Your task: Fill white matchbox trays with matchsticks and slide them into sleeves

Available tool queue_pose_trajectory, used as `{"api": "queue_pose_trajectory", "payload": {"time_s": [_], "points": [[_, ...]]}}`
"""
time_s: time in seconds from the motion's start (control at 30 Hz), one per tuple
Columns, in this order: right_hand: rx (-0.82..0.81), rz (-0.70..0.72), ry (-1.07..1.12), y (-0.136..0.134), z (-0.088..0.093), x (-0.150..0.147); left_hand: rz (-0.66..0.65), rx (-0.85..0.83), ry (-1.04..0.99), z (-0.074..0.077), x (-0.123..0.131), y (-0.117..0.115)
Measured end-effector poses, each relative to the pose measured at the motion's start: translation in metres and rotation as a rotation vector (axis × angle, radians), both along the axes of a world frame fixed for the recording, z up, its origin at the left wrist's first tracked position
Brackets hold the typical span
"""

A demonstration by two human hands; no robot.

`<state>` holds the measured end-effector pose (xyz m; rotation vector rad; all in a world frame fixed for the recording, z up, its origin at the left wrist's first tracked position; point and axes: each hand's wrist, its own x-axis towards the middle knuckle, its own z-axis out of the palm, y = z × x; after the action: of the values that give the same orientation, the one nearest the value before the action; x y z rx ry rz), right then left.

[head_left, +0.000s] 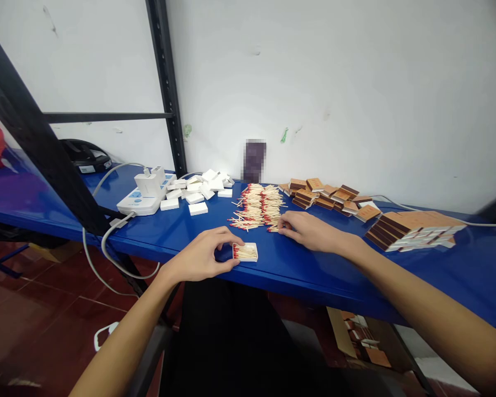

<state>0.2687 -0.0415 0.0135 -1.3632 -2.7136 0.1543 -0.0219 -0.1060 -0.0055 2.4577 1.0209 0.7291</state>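
My left hand [209, 253] grips the left end of a small white matchbox tray [255, 259] between thumb and fingers, near the blue table's front edge. Red-tipped matches [243, 252] lie side by side in the tray. My right hand [300, 229] is closed at the lower right edge of a large heap of loose matches [258, 207], its fingertips pinched at some match ends. How many matches it has hold of, if any, is hidden.
White trays [198, 208] lie piled at the back left beside a power strip [143, 201]. Brown matchbox sleeves [324, 193] are scattered at the back right, and stacked matchboxes [413, 229] stand further right. Below the table, a cardboard box [341, 333] holds more.
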Motion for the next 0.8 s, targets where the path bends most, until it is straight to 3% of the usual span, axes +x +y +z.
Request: {"api": "queue_pose_trajectory", "payload": {"time_s": [0.23, 0.5, 0.8], "points": [[-0.258, 0.025, 0.017, -0.007, 0.017, -0.004, 0.008, -0.007, 0.008, -0.001, -0.001, -0.001], [-0.235, 0.047, 0.082, -0.008, 0.011, -0.019, 0.001, 0.014, 0.0, -0.001, -0.001, -0.001], [-0.238, 0.038, 0.088, -0.005, 0.018, -0.019, -0.011, 0.018, -0.012, 0.0, 0.0, -0.001]]}}
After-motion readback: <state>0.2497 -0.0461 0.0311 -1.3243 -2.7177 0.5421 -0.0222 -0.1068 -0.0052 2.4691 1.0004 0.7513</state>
